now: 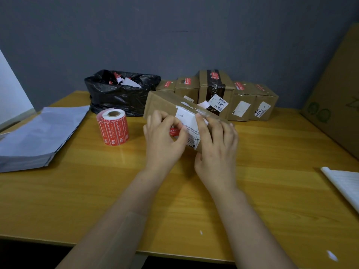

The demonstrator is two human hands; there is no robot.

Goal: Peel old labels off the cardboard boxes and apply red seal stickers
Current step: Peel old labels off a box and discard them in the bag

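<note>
Mailer bags (38, 136), grey and flat, lie stacked on the wooden surface (77, 191) at nine o'clock from the hands. Nearer in, also at nine o'clock, a sticker roll (113, 129) stands on end with its red printed seals facing outward. Behind it, at about eleven o'clock, a black bag (120, 96) sits open with torn white and red scraps inside.

In the middle, a long brown box (165, 101) is held slantwise between both hands, one end pointing to ten o'clock toward the black bag. A white label (187, 117) wraps over its upper edge, and a red sticker (172, 132) shows at the label's left border. The left hand (165, 138) has its grip pinched: thumb and forefinger curl together at the label's left edge, right over the red sticker. Whether they also catch the sticker I cannot tell. The right hand (217, 144) has its grip closed round the box's right end, fingers over the top and forefinger along the label's right edge.

At one o'clock, against the grey wall, a row of boxes (206, 90) stands side by side. Several carry red seals on top and white labels in front, and the tallest has a dark tape band. At three o'clock a large cardboard sheet (334, 105) leans. At four o'clock white paper (345, 183) lies at the surface's right edge.
</note>
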